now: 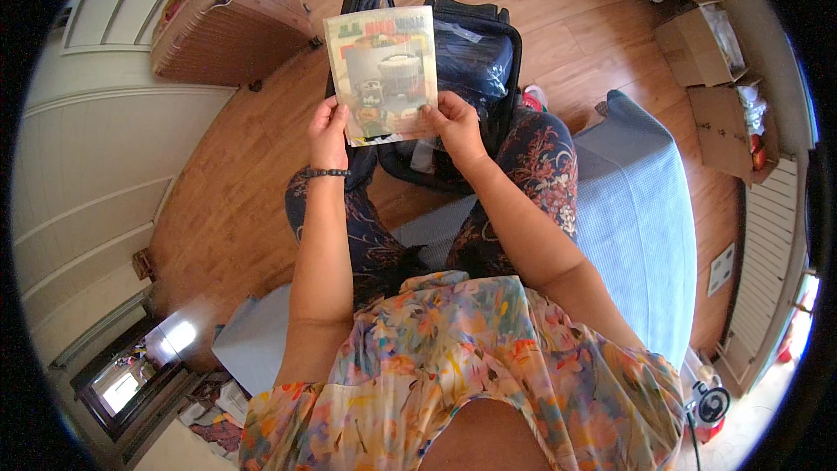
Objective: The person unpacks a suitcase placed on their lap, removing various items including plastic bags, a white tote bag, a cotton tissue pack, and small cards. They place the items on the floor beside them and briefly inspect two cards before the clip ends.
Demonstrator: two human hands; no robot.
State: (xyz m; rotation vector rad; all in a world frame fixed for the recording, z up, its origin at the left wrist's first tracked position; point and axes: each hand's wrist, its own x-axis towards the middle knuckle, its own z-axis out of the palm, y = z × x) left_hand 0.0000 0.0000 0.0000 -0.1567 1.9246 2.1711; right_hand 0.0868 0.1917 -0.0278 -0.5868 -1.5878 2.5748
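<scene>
A pale rectangular sheet [384,78] shows faint coloured print. It is held flat at the frame's upper centre.

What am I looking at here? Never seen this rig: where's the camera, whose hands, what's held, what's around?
No robot here: these are a person's bare hands. The single picture comes from a wide fisheye camera worn on the head, looking down, so straight edges bend near the rim.

The left hand and right hand hold a flat printed packet, one at each side. Beyond it, on the wooden floor, is an open black suitcase. A ribbed pinkish-brown suitcase stands at upper left. A light blue cover spreads beside the legs.
</scene>
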